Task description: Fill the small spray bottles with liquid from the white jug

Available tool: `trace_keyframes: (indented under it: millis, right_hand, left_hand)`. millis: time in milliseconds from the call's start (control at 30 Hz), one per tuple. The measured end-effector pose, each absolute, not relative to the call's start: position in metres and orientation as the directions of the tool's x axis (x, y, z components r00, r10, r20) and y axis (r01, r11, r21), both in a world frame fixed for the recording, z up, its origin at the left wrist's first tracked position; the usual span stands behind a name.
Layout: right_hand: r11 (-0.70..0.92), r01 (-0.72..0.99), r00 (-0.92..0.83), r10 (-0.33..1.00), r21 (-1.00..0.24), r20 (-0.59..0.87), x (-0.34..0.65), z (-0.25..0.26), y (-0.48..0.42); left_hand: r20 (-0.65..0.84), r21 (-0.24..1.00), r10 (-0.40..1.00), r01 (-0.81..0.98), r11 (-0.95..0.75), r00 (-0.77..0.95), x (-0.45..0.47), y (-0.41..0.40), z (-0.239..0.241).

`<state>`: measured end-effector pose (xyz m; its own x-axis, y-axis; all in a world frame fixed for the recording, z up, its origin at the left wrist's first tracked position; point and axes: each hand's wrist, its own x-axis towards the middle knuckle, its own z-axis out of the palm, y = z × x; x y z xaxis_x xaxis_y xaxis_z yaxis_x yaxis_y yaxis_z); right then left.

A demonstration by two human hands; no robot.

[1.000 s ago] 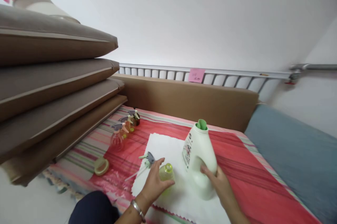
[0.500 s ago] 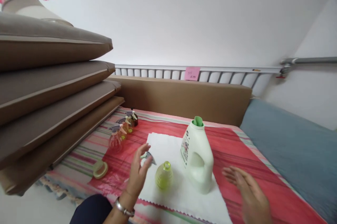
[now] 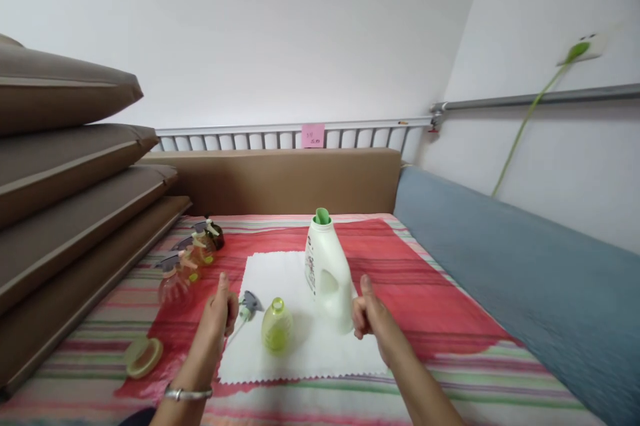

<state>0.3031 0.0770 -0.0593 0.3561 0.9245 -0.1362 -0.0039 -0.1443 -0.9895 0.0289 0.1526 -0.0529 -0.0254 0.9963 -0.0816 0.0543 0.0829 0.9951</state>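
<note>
Hands have both let go: a second ago the left hand (image 3: 220, 311) clasped the small yellow-green bottle (image 3: 277, 327) and the right hand (image 3: 371, 323) gripped the white detergent jug (image 3: 327, 273); now neither holds anything. The bottle, without its cap, stands free and upright on the white cloth (image 3: 270, 266), with the jug just beside it at two o'clock, green spout uncovered. The left hand hovers at nine o'clock from the bottle, thumb up and fingers loosely curled on nothing, near the loose spray trigger head (image 3: 248, 304); whether it touches that I cannot tell. The right hand sits at four o'clock from the jug's base, thumb raised, fingers slack and empty. Three spray bottles (image 3: 193, 256) line the red sheet (image 3: 415, 279) at ten o'clock, a pale green lid (image 3: 143, 356) at eight
</note>
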Motion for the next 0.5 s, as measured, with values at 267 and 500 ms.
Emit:
trace_keyframes:
  millis: [267,500]
  right_hand:
    - [0.008,0.017,0.248,0.969,-1.000,0.012,0.299,-0.027,0.042]
    - [-0.224,0.086,0.304,0.934,-0.971,-0.188,0.307,-0.030,0.072]
  left_hand:
    - [0.157,0.973,0.988,0.173,-0.155,0.005,0.032,0.116,-0.012]
    - [0.044,0.902,0.996,0.432,-0.008,-0.074,0.038,0.145,-0.022]
